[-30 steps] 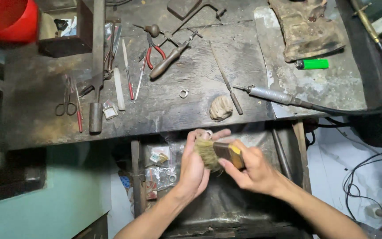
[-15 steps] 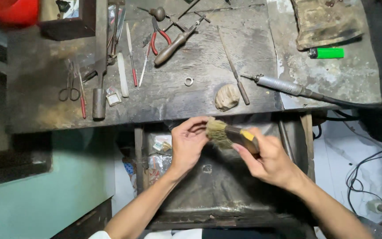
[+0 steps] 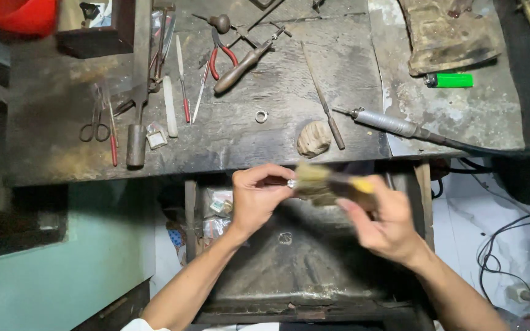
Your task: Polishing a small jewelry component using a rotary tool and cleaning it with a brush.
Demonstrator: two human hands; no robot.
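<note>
My left hand [image 3: 257,195] pinches a small shiny metal piece [image 3: 291,183] between thumb and fingertips, just below the front edge of the dark workbench [image 3: 265,132]. My right hand [image 3: 383,220] holds a brush with pale bristles [image 3: 312,182] and a dark handle with a yellow patch; the brush is blurred and its bristles touch the small piece. Both hands hover over an open dark drawer tray [image 3: 289,270].
On the bench lie a metal ring [image 3: 261,116], red-handled pliers [image 3: 223,54], scissors [image 3: 96,119], files, a wooden-handled tool [image 3: 240,66], a rotary handpiece [image 3: 387,122] with cable, a green lighter [image 3: 450,79] and a tan lump [image 3: 314,138]. Cables lie on the floor at right.
The view has shifted slightly. My right hand moved right and down, dragging the brush across the small piece; my left hand stays in about the same place.
</note>
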